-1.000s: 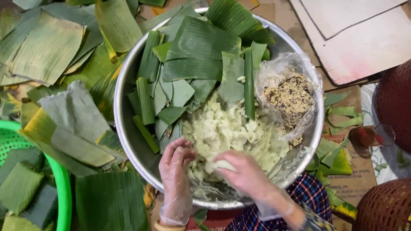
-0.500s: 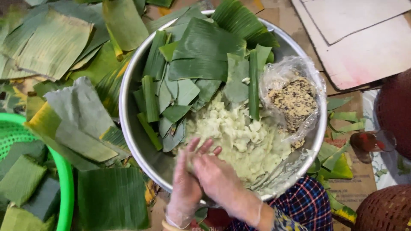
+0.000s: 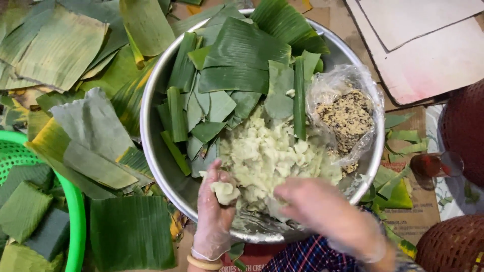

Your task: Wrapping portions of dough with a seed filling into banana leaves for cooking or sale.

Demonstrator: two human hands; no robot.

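- Half a second ago your two hands lay pressed together over the near edge of the steel bowl (image 3: 151, 136); now they have parted.
- Your left hand (image 3: 216, 211), in a thin clear glove, has turned palm up at the near rim, fingers loosely cupped round a small lump of pale dough (image 3: 225, 192) that rests in the palm.
- Your right hand (image 3: 322, 214), also gloved, is spread flat and blurred, hovering just above the near part of the bowl; it holds nothing I can make out.
- Judged from that, a portion has just been pulled off the dough heap (image 3: 267, 156) and sits ready in your left palm, while most of the heap remains in the middle of the bowl.
- On the far side of the bowl lie cut banana-leaf strips (image 3: 237, 65); against its right wall a clear plastic bag of speckled crumbly filling (image 3: 348, 118) lies open.
- Left of the bowl, loose banana leaves (image 3: 91, 131) cover the surface, and beyond them stands a green plastic basket (image 3: 75, 211) with folded leaf parcels inside.
- Right of the bowl are cardboard sheets (image 3: 428, 55), leaf scraps, a small glass (image 3: 436, 163) and a brown woven basket (image 3: 451, 244).
- Nothing more of the room shows.
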